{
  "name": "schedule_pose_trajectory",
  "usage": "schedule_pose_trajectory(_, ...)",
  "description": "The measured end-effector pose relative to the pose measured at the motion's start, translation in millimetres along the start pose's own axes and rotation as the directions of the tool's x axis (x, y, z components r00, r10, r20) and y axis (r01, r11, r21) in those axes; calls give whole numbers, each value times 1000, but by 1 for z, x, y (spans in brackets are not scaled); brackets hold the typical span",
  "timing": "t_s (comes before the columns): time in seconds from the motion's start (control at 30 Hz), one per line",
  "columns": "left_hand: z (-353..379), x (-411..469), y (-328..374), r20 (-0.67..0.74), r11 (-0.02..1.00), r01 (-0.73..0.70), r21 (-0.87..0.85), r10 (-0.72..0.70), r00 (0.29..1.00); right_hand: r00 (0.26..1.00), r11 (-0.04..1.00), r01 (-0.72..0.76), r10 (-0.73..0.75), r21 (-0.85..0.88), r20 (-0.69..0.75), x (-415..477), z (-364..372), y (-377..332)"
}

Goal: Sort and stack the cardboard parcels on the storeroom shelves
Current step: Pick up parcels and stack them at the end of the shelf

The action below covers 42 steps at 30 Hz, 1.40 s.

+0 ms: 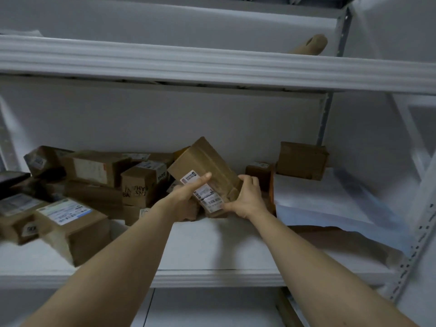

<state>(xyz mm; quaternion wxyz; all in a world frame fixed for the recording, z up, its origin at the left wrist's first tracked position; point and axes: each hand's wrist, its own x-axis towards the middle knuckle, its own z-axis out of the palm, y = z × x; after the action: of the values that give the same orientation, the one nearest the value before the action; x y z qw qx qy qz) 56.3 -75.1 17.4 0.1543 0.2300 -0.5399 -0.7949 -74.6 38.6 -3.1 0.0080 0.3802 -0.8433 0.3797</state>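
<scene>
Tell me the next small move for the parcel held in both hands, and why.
Probably lower the tilted parcel flat onto the bare shelf board in front. The left hand and right hand hold it tipped up beside a jumbled pile, and that board lies free.

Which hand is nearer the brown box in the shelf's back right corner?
Right. The right hand grips the right edge of the tilted parcel, left of the corner box; the left hand holds its left side, farther off.

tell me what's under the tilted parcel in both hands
The tilted parcel, gripped by the left hand and right hand, leans above the white shelf board. Hands cover its lower end, so contact cannot be seen.
</scene>
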Motion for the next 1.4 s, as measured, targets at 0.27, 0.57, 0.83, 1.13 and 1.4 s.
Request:
schedule_pose_trajectory(0.27, -4, 31, -6, -293, 989, -107, 99, 132, 947, 983, 990, -40, 14, 134, 185, 8, 5, 7)
schedule_pose_trajectory(0.57, 0, 36, -20, -214, 494, -83, 866, 515, 830, 988, 638, -139, 43, 757, 146, 17, -15, 7)
schedule_pose_trajectory(0.83, 15, 41, -27, -30, 163, -61, 985, 506, 862, 994, 901, -59, 13, 431, 109, 23, -11, 11)
schedule_pose_trajectory(1.13, -9, 51, -11, -608, 786, 238, 570, 209, 766, 950, 527, -284, 267, 801, 161, 10, 4, 29)
schedule_pose_trajectory(1.4, -21, 15, -4, -280, 990, -29, -137, -10, 960, 863, 214, -492, 245, 844, 441, -4, 21, 34)
